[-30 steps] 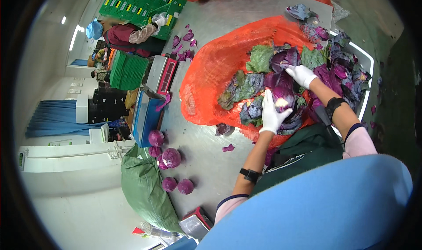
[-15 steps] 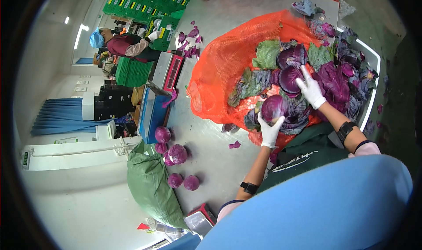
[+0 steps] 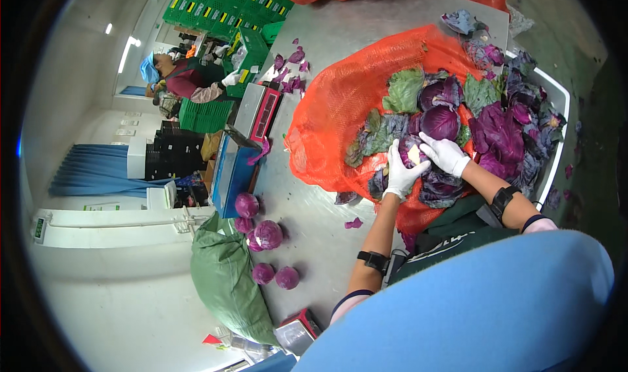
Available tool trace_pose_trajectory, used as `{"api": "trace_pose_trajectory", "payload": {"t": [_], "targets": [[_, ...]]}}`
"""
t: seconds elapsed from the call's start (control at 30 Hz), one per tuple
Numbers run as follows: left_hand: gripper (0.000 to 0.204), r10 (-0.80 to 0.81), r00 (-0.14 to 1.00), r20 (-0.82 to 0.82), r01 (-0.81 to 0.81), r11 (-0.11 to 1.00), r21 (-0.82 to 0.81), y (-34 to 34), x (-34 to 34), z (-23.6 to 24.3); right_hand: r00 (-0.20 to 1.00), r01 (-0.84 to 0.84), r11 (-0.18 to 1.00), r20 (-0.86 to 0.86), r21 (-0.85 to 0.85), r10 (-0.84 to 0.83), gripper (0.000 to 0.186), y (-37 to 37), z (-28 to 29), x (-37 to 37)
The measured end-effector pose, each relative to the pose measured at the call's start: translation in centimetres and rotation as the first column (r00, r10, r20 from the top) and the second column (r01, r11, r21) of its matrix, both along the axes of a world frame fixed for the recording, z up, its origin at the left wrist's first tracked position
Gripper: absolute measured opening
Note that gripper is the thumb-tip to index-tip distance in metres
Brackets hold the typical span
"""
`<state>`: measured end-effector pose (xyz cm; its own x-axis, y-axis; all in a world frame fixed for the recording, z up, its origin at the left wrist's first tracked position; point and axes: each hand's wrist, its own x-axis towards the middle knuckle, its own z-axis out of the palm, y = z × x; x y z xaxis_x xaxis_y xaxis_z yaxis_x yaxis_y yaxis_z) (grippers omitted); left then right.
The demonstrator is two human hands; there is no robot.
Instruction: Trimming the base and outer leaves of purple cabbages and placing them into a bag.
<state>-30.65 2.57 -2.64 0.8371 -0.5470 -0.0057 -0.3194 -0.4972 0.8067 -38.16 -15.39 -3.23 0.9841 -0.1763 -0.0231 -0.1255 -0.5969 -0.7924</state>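
Note:
Both my hands wear white gloves and close around one red cabbage on the orange net sack. My left hand grips it from the near side, with the pale cut stem showing by the fingers. My right hand lies on its far side. Loose purple and green outer leaves are heaped around it, with another cabbage head just beyond my hands.
Several trimmed red cabbages lie on the grey table beside a green sack. A scale and a blue box stand at the table's left side. A person in a blue cap works by green crates.
My hands have shifted on the cabbage: the left hand now grips it from below and the right hand has come down onto it. The view has tilted slightly.

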Motion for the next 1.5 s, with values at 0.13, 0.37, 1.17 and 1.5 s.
{"api": "trace_pose_trajectory", "payload": {"t": [0.13,0.37,1.17,1.5], "targets": [[0.115,0.019,0.987,-0.162,-0.023,0.999,-0.026,-1.3,0.2,0.3,0.988,-0.136,0.943,-0.114,-0.302,0.106,0.067,-0.3,1.9,0.1],[0.107,0.054,0.998,0.039,-0.058,0.993,0.099,-1.5,-0.5,0.6,0.970,-0.241,0.872,-0.145,-0.426,0.197,0.068,-1.0,2.7,1.2],[0.094,0.074,0.990,-0.121,-0.092,0.984,-0.151,2.3,-4.3,-0.3,0.993,0.021,0.990,0.109,0.141,-0.037,0.073,-3.4,4.8,-1.5],[0.103,-0.112,0.964,-0.241,0.029,0.946,-0.323,1.4,-4.5,0.5,0.876,-0.428,0.813,0.039,-0.394,0.480,0.024,-3.0,5.7,-1.2]]}}
